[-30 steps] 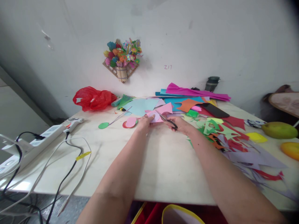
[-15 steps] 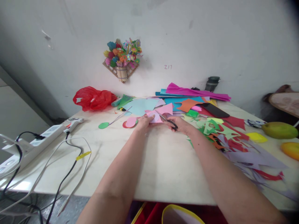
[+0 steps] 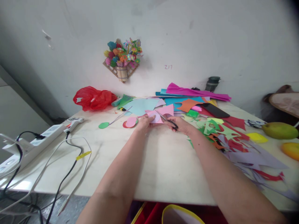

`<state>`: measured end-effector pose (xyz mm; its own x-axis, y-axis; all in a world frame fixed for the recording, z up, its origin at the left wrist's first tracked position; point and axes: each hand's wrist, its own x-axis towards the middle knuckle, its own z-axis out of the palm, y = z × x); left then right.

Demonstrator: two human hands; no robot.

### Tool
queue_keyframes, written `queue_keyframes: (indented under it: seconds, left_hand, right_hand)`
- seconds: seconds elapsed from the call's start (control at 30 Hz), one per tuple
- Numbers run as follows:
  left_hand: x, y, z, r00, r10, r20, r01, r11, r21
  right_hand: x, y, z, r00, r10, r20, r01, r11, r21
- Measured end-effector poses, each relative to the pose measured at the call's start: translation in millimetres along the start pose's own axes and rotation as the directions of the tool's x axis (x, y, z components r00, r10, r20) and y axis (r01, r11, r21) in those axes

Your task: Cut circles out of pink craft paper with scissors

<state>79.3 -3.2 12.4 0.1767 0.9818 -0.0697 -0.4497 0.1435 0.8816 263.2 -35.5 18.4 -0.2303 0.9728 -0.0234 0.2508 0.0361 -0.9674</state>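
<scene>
My left hand point(image 3: 144, 122) pinches a sheet of pink paper point(image 3: 166, 110), with a pale lilac paper circle point(image 3: 155, 118) lying on it under the thumb. In my right hand point(image 3: 179, 123) is a pair of scissors point(image 3: 171, 123) with black handles, my fingers in the loops. Its blades reach over the pink paper beside the circle's right edge. Left of my left hand lies a small stack of cut paper circles point(image 3: 131, 122), pink on top with red and green below. A green paper circle point(image 3: 103, 125) on a thin stem lies farther left.
Paper scraps point(image 3: 224, 133) spread along the right, near a black phone point(image 3: 215, 110) and a mango point(image 3: 279, 130). Coloured sheets point(image 3: 142, 106) and a red plastic bag point(image 3: 94, 98) lie at the back. A power strip point(image 3: 50, 134) and cables point(image 3: 80, 152) occupy the left.
The pink paper has shifted very slightly between my hands. Both hands keep nearly the same place and grip; everything else looks unchanged.
</scene>
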Motion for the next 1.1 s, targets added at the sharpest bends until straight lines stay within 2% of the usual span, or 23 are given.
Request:
queue_keyframes:
  seconds: [0.3,0.6,1.1]
  left_hand:
    - [5.6,-0.5,-7.4,0.999,-0.035,-0.010,0.035,0.999,0.006]
    - [13.0,-3.0,-16.1,0.999,-0.033,0.035,0.033,0.999,0.009]
    - [5.0,5.2,-13.7,0.997,-0.071,-0.001,0.071,0.995,0.076]
  right_hand:
    - [-1.1,-3.7,2.2,1.000,0.016,-0.023,-0.015,1.000,0.022]
    - [0.1,-2.4,-1.2,0.999,0.033,0.039,-0.037,0.995,0.092]
    - [-4.0,-7.1,-2.7,0.997,0.037,0.060,-0.039,0.999,0.026]
